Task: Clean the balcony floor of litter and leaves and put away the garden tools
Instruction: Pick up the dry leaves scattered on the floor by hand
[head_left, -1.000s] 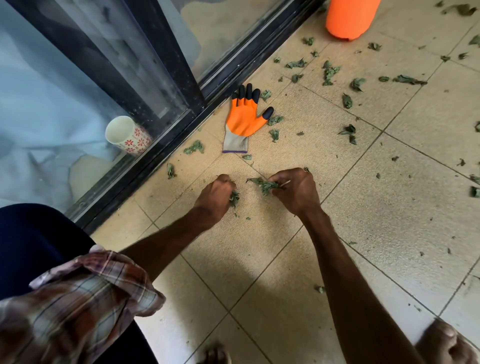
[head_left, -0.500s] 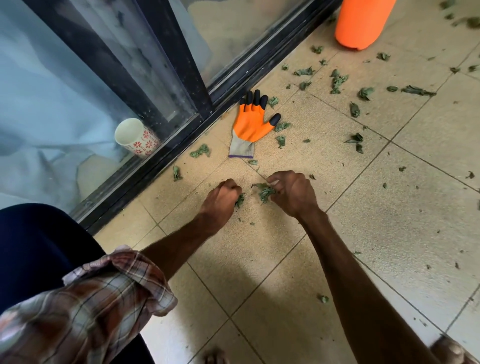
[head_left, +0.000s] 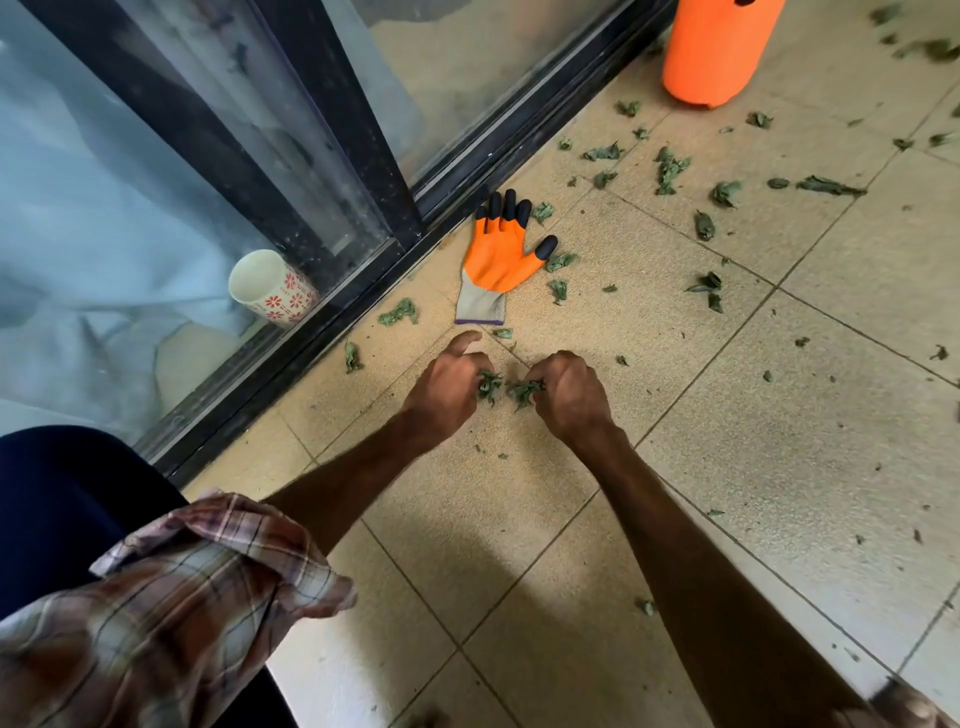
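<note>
Left hand (head_left: 447, 382) and right hand (head_left: 571, 389) each clutch crumpled green leaves (head_left: 489, 387); many more litter the beige tiled floor (head_left: 779, 415), orange-and-black garden glove (head_left: 498, 254) not yet stowed

An orange glove (head_left: 497, 260) with black fingertips and a grey cuff lies flat. Shrivelled green leaves (head_left: 670, 169) lie scattered, mostly to the right of the glove. Just below its cuff, two small clumps (head_left: 489, 385) are gripped, one in the left hand (head_left: 447, 387) and one in the right hand (head_left: 571, 392). An orange bottle (head_left: 719, 52) stands upright, well beyond the glove.

Left hand (head_left: 447, 384), right hand (head_left: 569, 392) curled close together, apparently gripping.
</note>
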